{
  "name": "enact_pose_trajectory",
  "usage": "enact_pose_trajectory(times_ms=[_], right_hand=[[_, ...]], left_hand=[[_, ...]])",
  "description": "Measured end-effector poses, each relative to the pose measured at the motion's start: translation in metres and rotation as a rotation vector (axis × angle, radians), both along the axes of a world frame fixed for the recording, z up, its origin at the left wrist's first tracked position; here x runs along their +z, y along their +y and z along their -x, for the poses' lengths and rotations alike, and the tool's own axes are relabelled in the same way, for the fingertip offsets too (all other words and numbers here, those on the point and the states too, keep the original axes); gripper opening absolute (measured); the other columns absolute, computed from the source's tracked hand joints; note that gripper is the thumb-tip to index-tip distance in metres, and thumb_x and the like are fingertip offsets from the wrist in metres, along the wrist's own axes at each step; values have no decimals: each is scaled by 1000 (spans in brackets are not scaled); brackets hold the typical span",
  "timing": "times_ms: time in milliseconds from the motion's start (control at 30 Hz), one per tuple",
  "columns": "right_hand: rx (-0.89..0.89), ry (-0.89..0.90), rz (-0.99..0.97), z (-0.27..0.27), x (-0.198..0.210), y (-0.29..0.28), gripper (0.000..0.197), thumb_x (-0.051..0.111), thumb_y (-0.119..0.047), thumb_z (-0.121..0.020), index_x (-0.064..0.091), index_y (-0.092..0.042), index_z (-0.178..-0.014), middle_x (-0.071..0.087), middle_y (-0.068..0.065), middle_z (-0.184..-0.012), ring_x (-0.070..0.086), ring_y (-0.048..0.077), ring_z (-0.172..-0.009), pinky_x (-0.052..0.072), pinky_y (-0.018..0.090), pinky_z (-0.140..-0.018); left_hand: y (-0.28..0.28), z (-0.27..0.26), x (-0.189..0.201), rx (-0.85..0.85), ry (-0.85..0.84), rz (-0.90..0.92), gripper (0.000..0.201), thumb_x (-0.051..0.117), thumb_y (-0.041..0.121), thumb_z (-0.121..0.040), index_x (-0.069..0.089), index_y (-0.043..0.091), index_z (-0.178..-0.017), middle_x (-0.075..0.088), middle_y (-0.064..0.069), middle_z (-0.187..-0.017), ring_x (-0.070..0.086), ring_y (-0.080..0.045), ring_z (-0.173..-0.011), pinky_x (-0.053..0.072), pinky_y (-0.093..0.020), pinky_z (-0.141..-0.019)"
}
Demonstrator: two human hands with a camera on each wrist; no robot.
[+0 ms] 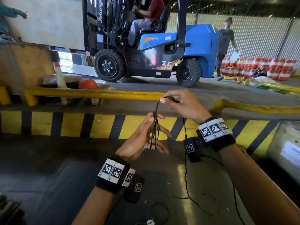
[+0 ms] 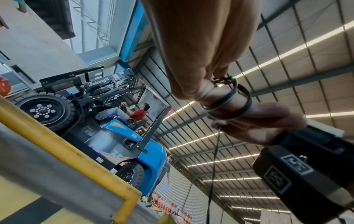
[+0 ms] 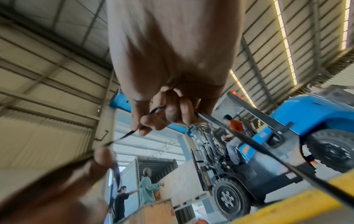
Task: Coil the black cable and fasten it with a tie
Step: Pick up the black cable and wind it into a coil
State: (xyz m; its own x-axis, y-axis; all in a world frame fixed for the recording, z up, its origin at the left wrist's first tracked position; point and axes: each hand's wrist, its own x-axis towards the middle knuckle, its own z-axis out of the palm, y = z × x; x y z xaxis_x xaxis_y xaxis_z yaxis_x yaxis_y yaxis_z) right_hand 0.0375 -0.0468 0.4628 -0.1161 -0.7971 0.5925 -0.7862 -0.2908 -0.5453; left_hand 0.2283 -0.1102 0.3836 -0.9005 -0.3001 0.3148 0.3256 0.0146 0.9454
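In the head view, a thin black cable is wound in several loops round the spread, straight fingers of my left hand. The left wrist view shows those loops circling one finger. My right hand, up and to the right, pinches the cable between thumb and forefinger. A taut strand runs from the pinch down to the left hand. In the right wrist view the fingers curl on the cable. The loose length hangs below my right wrist and trails on the floor. I see no tie.
A blue forklift with a driver stands close ahead, beyond a yellow rail and a yellow-and-black striped edge. An orange helmet lies at the left. People and stacked red packs are at the right.
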Motion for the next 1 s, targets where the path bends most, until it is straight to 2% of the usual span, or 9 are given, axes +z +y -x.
enact_pose_trajectory(times_ms=[100, 200, 267, 333, 467, 600, 700, 867, 1000], right_hand=[[14, -73, -53, 4, -26, -9, 24, 65, -29, -97, 74, -7, -94, 71, 6, -81, 62, 2, -71, 45, 19, -69], [70, -252, -168, 2, -69, -13, 44, 58, -41, -97, 66, 2, -92, 56, 6, -66, 52, 17, -58, 38, 26, -55], [187, -419, -240, -9, -99, -10, 34, 49, -26, -104, 60, 4, -92, 49, 9, -67, 53, 9, -51, 41, 19, -52], [218, -448, -335, -24, -126, -4, 27, 36, -10, -108, 58, 1, -96, 46, 5, -68, 49, -3, -46, 38, 11, -48], [308, -401, -431, -48, -161, 13, 39, 34, -29, -108, 63, -18, -85, 47, 0, -63, 40, 7, -46, 34, 19, -44], [291, -383, -424, -56, -119, 42, 43, 36, -37, -106, 62, -18, -78, 48, 0, -60, 40, 11, -45, 35, 21, -44], [214, -150, -342, -52, -61, 60, 34, 43, -37, -104, 66, -20, -85, 52, -6, -61, 46, 6, -48, 38, 16, -47], [81, 84, -167, -26, 14, 50, 26, 53, -28, -104, 69, -14, -90, 54, -5, -64, 47, 1, -50, 37, 15, -51], [39, 86, -134, -12, 22, 16, 27, 55, -27, -103, 68, -8, -89, 52, -4, -65, 47, -3, -49, 35, 10, -54]], left_hand=[[0, -2, 0, -39, 25, -24, 36, 23, 43, -107, 40, 21, -130, 69, -22, -104, 71, -36, -61, 60, -32, -54], [-2, 0, 4, -40, 64, -18, 35, 22, 42, -107, 43, 23, -127, 67, -22, -105, 71, -37, -63, 59, -32, -55], [-7, 4, 9, -3, 98, 3, 35, 22, 42, -107, 43, 24, -129, 66, -20, -105, 71, -36, -66, 60, -36, -58], [-15, 10, 14, 67, 138, 34, 37, 20, 40, -108, 37, 22, -134, 68, -17, -105, 73, -36, -70, 60, -41, -64], [-39, 19, 26, 288, 155, 93, 38, 19, 38, -109, 34, 18, -137, 67, -17, -109, 74, -43, -82, 62, -41, -77], [-66, 28, 23, 462, 14, 258, 31, 20, 36, -109, 39, 22, -129, 62, -21, -105, 72, -33, -67, 58, -36, -66], [-72, 28, 7, 457, -109, 418, 27, 22, 38, -108, 41, 29, -125, 65, -18, -105, 72, -32, -62, 57, -34, -61], [-35, 24, -12, 145, -85, 299, 31, 23, 48, -104, 44, 34, -123, 68, -13, -102, 70, -37, -59, 55, -36, -57], [-4, 14, -2, -20, 13, 211, 46, 22, 49, -101, 38, 21, -133, 68, -18, -106, 69, -32, -59, 56, -34, -58]])
